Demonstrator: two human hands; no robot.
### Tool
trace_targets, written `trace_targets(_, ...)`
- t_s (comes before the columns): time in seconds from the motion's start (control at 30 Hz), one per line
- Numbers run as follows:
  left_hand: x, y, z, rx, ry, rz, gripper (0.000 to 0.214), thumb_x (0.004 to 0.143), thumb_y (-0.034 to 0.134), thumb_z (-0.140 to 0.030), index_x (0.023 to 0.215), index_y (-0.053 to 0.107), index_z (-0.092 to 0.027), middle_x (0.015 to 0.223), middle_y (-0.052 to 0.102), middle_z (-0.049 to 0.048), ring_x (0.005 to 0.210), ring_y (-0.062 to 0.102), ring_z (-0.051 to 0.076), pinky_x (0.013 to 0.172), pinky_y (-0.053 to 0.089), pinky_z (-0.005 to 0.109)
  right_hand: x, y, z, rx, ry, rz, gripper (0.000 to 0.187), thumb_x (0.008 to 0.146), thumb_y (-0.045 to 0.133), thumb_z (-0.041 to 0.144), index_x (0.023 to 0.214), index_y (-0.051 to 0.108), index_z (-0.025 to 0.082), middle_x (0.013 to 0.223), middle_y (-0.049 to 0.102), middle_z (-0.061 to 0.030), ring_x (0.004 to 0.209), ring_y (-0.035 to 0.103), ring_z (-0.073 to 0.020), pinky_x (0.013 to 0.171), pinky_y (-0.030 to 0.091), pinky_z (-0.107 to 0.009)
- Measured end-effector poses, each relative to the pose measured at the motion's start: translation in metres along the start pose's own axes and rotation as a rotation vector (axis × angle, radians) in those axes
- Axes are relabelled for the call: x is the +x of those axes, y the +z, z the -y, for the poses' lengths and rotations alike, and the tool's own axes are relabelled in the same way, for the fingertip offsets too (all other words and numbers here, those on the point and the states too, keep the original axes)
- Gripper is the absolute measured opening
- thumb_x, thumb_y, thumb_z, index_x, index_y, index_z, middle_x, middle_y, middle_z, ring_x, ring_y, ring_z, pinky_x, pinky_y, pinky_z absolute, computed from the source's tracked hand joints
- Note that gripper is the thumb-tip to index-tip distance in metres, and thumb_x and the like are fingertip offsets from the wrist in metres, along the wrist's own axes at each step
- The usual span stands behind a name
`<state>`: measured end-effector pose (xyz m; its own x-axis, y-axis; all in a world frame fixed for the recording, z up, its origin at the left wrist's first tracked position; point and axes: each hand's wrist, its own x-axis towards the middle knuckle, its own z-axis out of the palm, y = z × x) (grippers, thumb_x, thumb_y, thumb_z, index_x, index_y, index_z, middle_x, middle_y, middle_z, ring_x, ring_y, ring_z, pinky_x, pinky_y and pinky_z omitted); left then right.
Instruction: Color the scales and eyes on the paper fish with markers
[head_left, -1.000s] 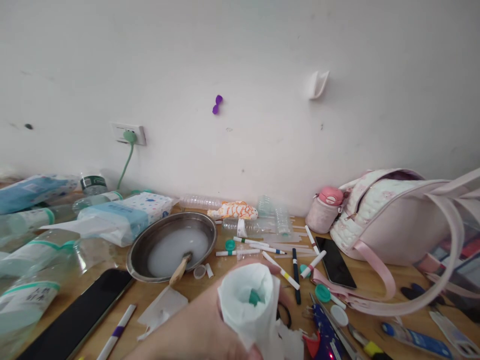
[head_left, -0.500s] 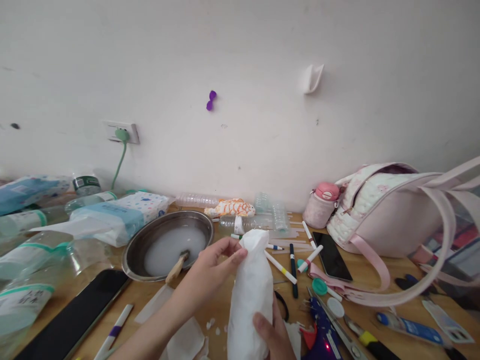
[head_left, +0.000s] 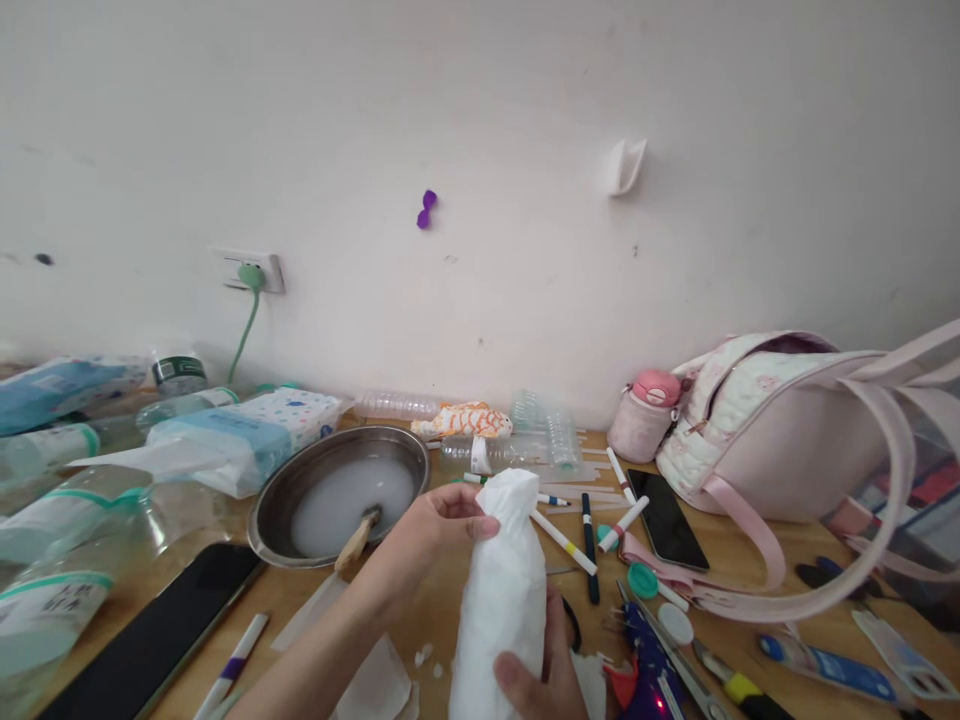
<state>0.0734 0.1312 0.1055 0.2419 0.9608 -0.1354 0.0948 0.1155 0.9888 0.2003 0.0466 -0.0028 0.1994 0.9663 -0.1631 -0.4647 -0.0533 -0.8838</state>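
Observation:
A long white form [head_left: 501,590], shaped like a bottle and covered in wrinkled white tissue, stands almost upright in front of me, its narrow end up. My left hand [head_left: 450,520] pinches the side of its upper end between thumb and fingers. Lower down, my right hand [head_left: 541,665] wraps around the body from the right, thumb across the front. The bottom runs out of view. To the left, a steel bowl [head_left: 259,530] holds cloudy whitish liquid, with a wooden-handled brush [head_left: 352,548] leaning in it. White paper pieces [head_left: 375,685] lie beneath my left forearm.
Behind the bowl and form lie a fish figure with orange markings [head_left: 469,420] and cut plastic bottles [head_left: 480,455]. Markers [head_left: 564,542], a blue glue gun [head_left: 646,650], scissors [head_left: 686,668] and a pink bag [head_left: 795,440] fill the right. Phones [head_left: 150,640], tissue packs [head_left: 247,430] and bottles [head_left: 56,610] crowd the left.
The view has shifted slightly, so the scene sits a little lower. My right hand appears slightly lower and further left; both hands keep their hold on the white form.

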Motion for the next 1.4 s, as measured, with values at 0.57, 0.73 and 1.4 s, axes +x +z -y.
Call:
trace_targets(0.57,-0.019,0.004,-0.01,0.413,0.168,-0.195,0.018,0.069,0.067,-0.038,0.056,0.071,-0.026,0.073,0.067,0.002,0.086,0.06,0.029,0.105,0.027,0.057,0.004,-0.003,-0.011,-0.045,-0.089,-0.065,0.078,0.045,0.088,0.058,0.103,0.046,0.026,0.08,0.069,0.0029,0.071,0.068,-0.0187,0.064,0.054,-0.027)
trace_targets(0.73,-0.007,-0.012,-0.008,0.342,0.119,-0.092,0.02,0.065,0.07,-0.042,0.058,0.07,-0.023,0.069,0.068,0.0009,0.077,0.062,0.024,0.079,0.045,0.036,0.002,-0.001,-0.01,-0.036,-0.092,-0.086,0.08,0.044,0.089,0.056,0.104,0.046,0.026,0.088,0.071,-0.0008,0.076,0.07,-0.021,0.067,0.056,-0.029)
trace_targets(1.4,-0.025,0.018,0.008,0.606,0.239,0.138,0.05,0.087,0.041,-0.033,0.132,0.06,-0.024,0.145,0.053,0.0148,0.139,0.039,0.037,0.114,0.024,0.06,0.004,-0.002,0.008,-0.248,-0.062,-0.271,0.066,0.056,0.084,0.05,0.106,0.046,0.026,0.089,0.074,-0.0012,0.078,0.073,-0.0224,0.068,0.057,-0.03)
